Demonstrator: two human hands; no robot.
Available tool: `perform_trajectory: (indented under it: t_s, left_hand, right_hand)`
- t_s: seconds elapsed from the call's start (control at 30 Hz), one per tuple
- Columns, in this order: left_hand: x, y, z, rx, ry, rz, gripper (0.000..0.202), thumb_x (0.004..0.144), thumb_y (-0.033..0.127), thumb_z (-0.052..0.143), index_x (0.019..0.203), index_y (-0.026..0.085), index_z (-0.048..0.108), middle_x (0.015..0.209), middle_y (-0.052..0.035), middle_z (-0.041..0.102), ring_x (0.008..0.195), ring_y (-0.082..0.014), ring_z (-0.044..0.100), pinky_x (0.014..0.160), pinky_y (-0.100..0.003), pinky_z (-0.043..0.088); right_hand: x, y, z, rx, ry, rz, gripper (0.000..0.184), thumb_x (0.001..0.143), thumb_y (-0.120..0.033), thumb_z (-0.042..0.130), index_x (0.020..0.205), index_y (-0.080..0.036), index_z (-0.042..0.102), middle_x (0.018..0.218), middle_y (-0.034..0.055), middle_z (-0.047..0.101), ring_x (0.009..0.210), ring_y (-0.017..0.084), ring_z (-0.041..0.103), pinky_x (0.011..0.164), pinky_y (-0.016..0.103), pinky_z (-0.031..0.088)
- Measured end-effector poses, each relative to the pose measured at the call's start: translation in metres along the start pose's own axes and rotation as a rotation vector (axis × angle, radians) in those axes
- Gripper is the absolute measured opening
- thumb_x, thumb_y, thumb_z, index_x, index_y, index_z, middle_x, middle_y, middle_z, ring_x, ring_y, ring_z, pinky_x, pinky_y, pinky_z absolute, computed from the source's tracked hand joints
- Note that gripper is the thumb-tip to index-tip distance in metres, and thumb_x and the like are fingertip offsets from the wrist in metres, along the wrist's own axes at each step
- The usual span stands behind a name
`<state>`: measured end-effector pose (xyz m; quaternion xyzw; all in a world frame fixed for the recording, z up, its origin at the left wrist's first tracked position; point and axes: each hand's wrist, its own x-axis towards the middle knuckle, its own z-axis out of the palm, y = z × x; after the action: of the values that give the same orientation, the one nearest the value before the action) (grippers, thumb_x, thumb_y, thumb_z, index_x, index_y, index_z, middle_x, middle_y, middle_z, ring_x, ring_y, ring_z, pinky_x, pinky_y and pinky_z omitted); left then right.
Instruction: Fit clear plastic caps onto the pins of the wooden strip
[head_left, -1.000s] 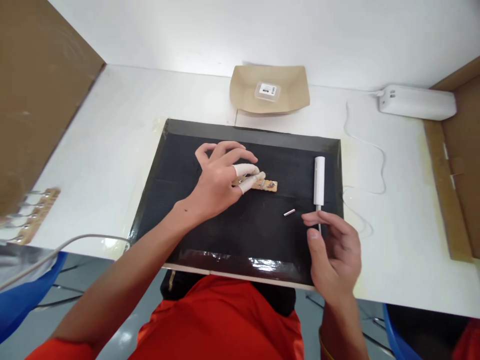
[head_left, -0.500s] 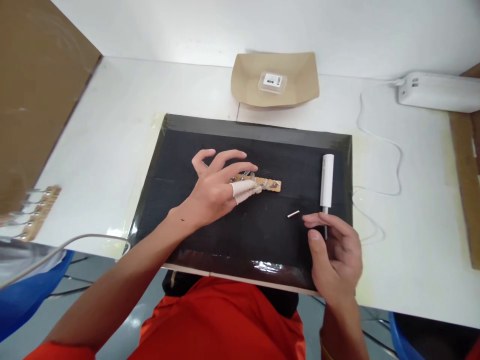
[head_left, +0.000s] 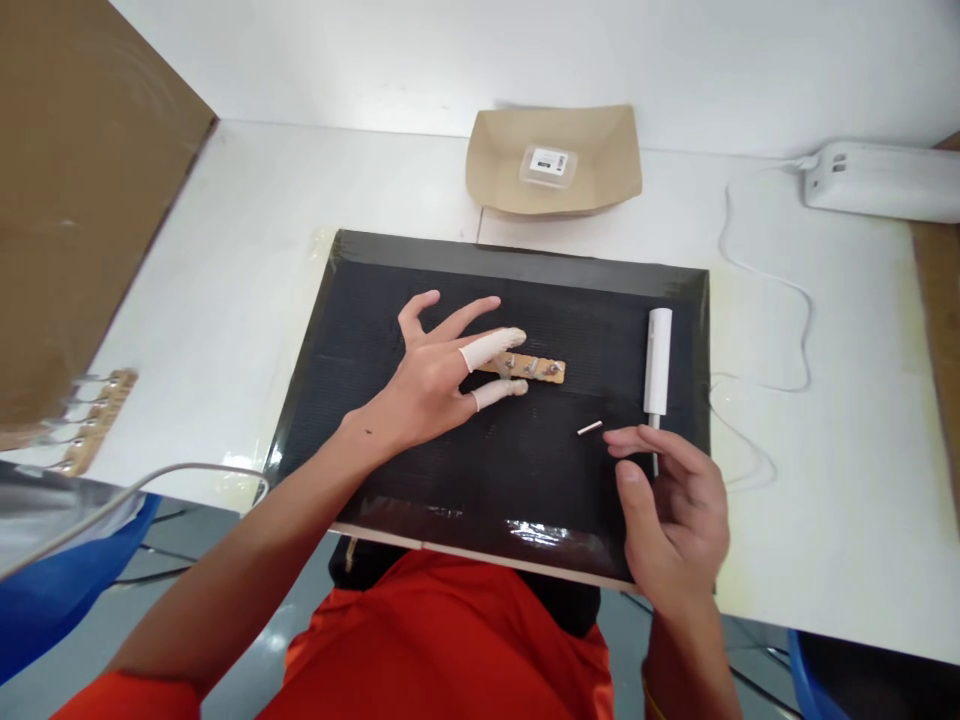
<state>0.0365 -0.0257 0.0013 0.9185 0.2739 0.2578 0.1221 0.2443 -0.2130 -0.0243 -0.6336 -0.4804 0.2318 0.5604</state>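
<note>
My left hand [head_left: 429, 385] is spread over a narrow tan strip [head_left: 553, 370] that carries several small metal pieces. White finger cots cover its thumb and index finger, which are apart on either side of the strip. The hand hides the strip's left part. To the right, my right hand [head_left: 679, 520] is half curled, thumb and index finger apart, with nothing visible between them. It is nearest to a white pen-shaped electric screwdriver [head_left: 658, 360], whose thin shaft passes behind the fingers. A small pale rod [head_left: 589, 427] lies just left of those fingertips.
Both hands are over a black mat [head_left: 465, 480] with taped edges. Behind it stands a tan paper tray [head_left: 480, 170] holding a clear labelled box [head_left: 548, 167]. A notched strip with metal pins [head_left: 97, 420] lies at left. A white power strip [head_left: 885, 185] and thin cable are at right.
My left thumb and index finger have parted from a pinch over the strip, uncovering more of its metal pieces. The right hand keeps nearly the same pose by the screwdriver.
</note>
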Motion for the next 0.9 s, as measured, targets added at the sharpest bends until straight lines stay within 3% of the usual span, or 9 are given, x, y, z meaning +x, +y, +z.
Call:
perform_trajectory:
  t_s: [0.1,0.3,0.6,0.9]
  left_hand:
    - [0.000,0.000,-0.003,-0.010,-0.015,0.000,0.050,0.093,0.039,0.083,0.136,0.026,0.060,0.133,-0.0099,0.076,0.141,-0.0335,0.060,0.121,-0.056,0.018]
    - [0.003,-0.001,-0.007,0.041,-0.097,-0.021,0.060,0.087,0.042,0.089,0.137,0.024,0.059,0.122,-0.0103,0.080,0.134,-0.0352,0.064,0.119,-0.058,0.017]
    - [0.008,-0.001,-0.001,0.093,-0.116,0.008,0.037,0.094,0.034,0.082,0.125,0.019,0.067,0.113,-0.0105,0.082,0.126,-0.0327,0.068,0.118,-0.061,0.020]
    - [0.012,-0.005,-0.013,0.017,-0.121,-0.007,0.026,0.098,0.026,0.077,0.123,0.025,0.069,0.109,-0.0047,0.083,0.125,-0.0277,0.070,0.121,-0.058,0.020]
  right_hand:
    - [0.000,-0.001,0.000,0.012,-0.008,0.003,0.048,0.094,-0.008,0.066,0.137,-0.029,0.063,0.115,0.0015,0.074,0.102,0.013,0.069,0.099,0.031,0.055]
    - [0.001,-0.002,0.001,0.015,-0.029,-0.001,0.049,0.095,-0.008,0.065,0.138,-0.029,0.062,0.116,0.0008,0.074,0.103,0.011,0.069,0.100,0.029,0.054]
    - [-0.002,-0.004,0.001,-0.008,-0.046,0.011,0.048,0.096,-0.010,0.065,0.139,-0.030,0.061,0.116,0.0006,0.074,0.105,0.012,0.069,0.102,0.030,0.053]
    - [0.000,-0.007,0.003,-0.003,-0.052,0.012,0.046,0.096,-0.011,0.066,0.137,-0.030,0.062,0.115,0.0003,0.074,0.104,0.012,0.069,0.100,0.030,0.054]
